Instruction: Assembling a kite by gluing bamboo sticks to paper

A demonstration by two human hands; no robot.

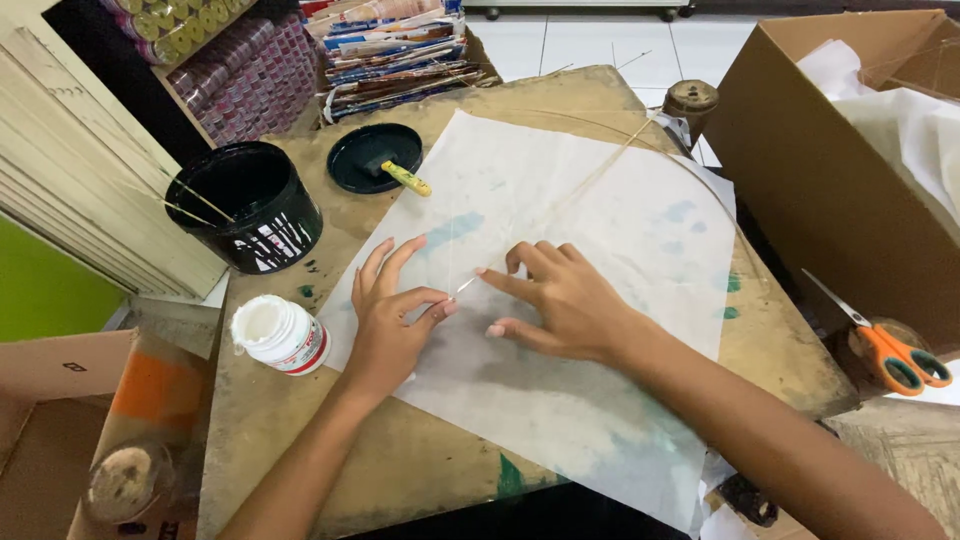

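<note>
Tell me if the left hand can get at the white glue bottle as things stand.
Probably yes. The left hand rests on the white paper sheet, and the open white glue bottle lies just to its left on the table, nothing between them.

This is looking like a small craft workshop — possibly the back of a shop. A worn, paint-stained worktable (420, 470) is carrying a black bucket (247, 205), an open glue bottle (281, 335) and a thin paper sheet (560, 300), while cardboard boxes (830, 170), orange-handled scissors (890, 350), stacked wooden slats (90, 170) and shelved rolls (240, 70) are crowding around it — all on a white tiled floor (600, 40).
</note>
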